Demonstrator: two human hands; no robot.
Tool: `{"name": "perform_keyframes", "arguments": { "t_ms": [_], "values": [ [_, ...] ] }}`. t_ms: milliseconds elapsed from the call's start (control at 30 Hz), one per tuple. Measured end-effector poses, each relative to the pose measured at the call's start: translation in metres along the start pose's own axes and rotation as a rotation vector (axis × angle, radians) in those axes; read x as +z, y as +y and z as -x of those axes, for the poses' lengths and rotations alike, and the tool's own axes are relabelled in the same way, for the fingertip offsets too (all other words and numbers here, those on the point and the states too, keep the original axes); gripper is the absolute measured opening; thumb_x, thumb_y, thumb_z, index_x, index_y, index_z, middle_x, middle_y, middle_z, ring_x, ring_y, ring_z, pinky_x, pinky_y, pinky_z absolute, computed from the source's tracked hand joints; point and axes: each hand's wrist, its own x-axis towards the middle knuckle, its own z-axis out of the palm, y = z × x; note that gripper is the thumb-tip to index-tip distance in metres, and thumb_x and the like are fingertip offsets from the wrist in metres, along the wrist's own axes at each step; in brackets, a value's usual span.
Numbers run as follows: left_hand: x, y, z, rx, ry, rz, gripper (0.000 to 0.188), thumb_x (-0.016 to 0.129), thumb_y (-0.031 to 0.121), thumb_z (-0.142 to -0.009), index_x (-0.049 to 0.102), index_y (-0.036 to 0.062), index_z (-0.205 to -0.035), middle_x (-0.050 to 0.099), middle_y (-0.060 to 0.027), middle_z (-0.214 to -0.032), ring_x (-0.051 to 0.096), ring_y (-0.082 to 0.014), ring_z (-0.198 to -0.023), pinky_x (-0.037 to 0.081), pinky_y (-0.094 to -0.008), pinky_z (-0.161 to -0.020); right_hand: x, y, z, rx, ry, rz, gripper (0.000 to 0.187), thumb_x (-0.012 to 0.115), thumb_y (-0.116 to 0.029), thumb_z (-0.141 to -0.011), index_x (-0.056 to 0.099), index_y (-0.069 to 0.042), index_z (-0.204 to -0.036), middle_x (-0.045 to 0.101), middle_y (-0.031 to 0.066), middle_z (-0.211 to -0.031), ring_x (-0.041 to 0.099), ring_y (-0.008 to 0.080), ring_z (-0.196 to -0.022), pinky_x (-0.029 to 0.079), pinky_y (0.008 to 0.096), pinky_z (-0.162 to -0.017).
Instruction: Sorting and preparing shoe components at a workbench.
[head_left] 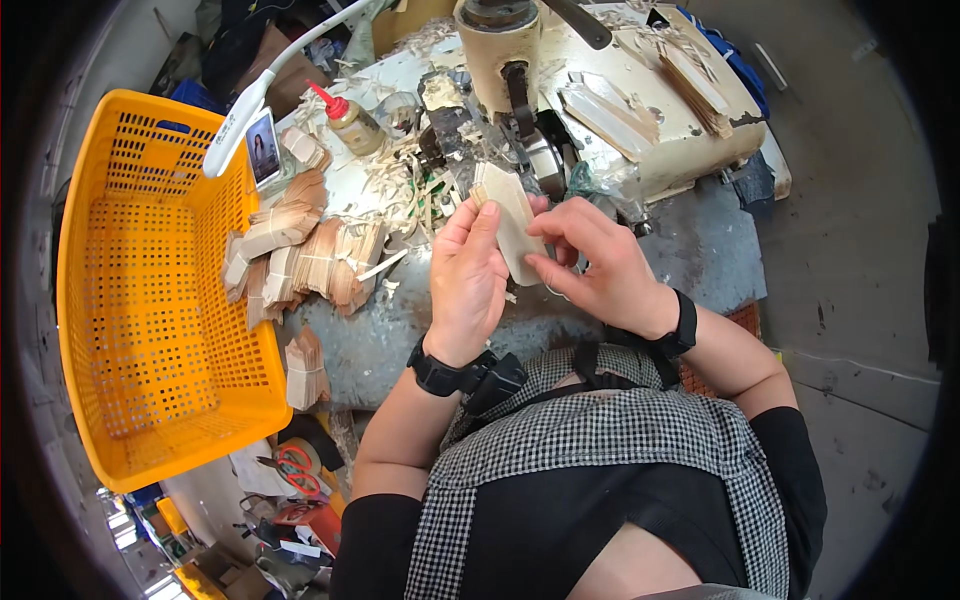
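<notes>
The left hand (467, 285) pinches the stack (517, 230) by its left side; it sits between both hands, long way running out from the apron (590, 430), far tip leaning left; the right hand (605, 260) curls by its near end; whether it grips, I can't tell.

A scuffed grey floor (850, 290) spreads along the right, dotted with dark specks and crossed by a thin pale line. The table (705, 245) has a worn, stained blue-grey top. A white lamp (236, 125) on a curved arm leans in at upper left; lower left, bright strips (121, 522) glare, their source unclear.
</notes>
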Motion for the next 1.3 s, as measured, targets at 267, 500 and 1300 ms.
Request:
{"name": "perform_keyframes", "arguments": {
  "t_ms": [267, 500, 1300],
  "values": [
    [0.005, -0.004, 0.000, 0.054, 0.085, 0.019, 0.025, 0.048, 0.013, -0.097, 0.048, -0.0041, -0.116, 0.060, -0.0169, -0.112, 0.060, -0.0209, -0.102, 0.049, -0.0339, -0.090, 0.004, 0.004, 0.003, 0.245, 0.041, -0.228, 0.033, 0.072, -0.001, -0.075, 0.057, -0.002, -0.105, 0.052, 0.0006, -0.075, 0.048, 0.0049, -0.059, 0.043, 0.0194, -0.053],
    [-0.001, -0.008, -0.001, 0.034, 0.114, 0.036, 0.023, 0.050, 0.013, -0.096, 0.047, -0.0025, -0.113, 0.059, -0.0161, -0.111, 0.060, -0.0201, -0.101, 0.049, -0.0334, -0.090, 0.006, 0.003, 0.004, 0.272, 0.072, -0.242, 0.034, 0.072, 0.000, -0.076, 0.056, -0.002, -0.106, 0.053, -0.0013, -0.075, 0.049, 0.0031, -0.062, 0.043, 0.0182, -0.054],
    [0.007, -0.002, 0.005, -0.108, 0.043, 0.051, 0.029, 0.054, 0.019, -0.096, 0.056, -0.0008, -0.117, 0.062, -0.0080, -0.110, 0.062, -0.0155, -0.098, 0.052, -0.0316, -0.083, -0.002, 0.015, 0.003, 0.465, 0.093, -0.448, 0.004, 0.059, -0.004, -0.085, 0.056, -0.003, -0.087, 0.055, -0.0048, -0.073, 0.048, 0.0004, -0.063, 0.039, 0.0172, -0.055]
  ]
}}
